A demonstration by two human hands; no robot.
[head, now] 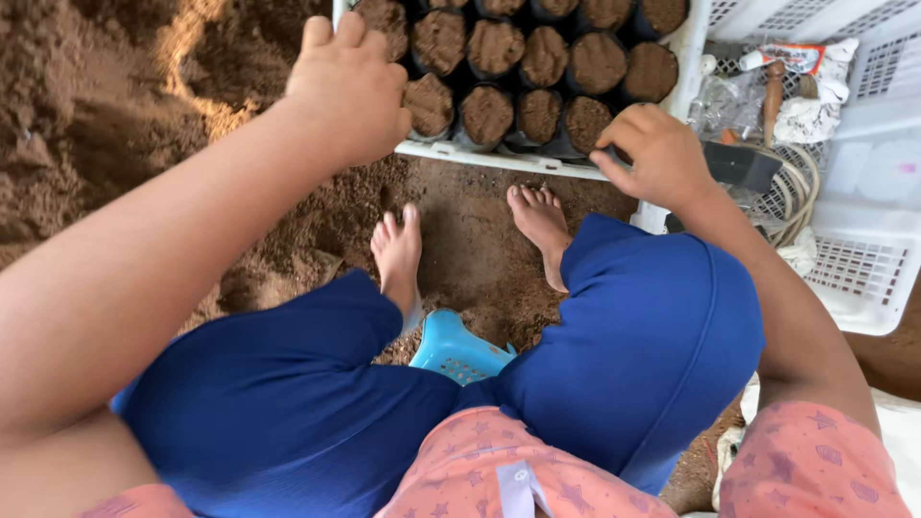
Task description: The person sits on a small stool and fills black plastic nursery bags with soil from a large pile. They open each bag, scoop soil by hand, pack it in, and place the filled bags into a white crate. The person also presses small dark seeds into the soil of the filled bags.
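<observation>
Soil-filled black nursery pots stand packed in rows inside a white plastic crate on the brown earth ahead of the bare feet. Left hand lies over the crate's near-left corner, fingers together and curled upon a pot. Right hand grips the crate's near rim, fingers bent around it. Beside it, a second white crate holds a red-and-white packet, clear wrappers and coiled tubing.

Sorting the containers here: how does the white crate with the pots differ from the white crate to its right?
The white crate with the pots is packed with dark soil-filled pots; the white crate to its right holds loose odds and ends. Both hands, left hand and right hand, rest on the first; none touch the second. Both are white plastic.
</observation>
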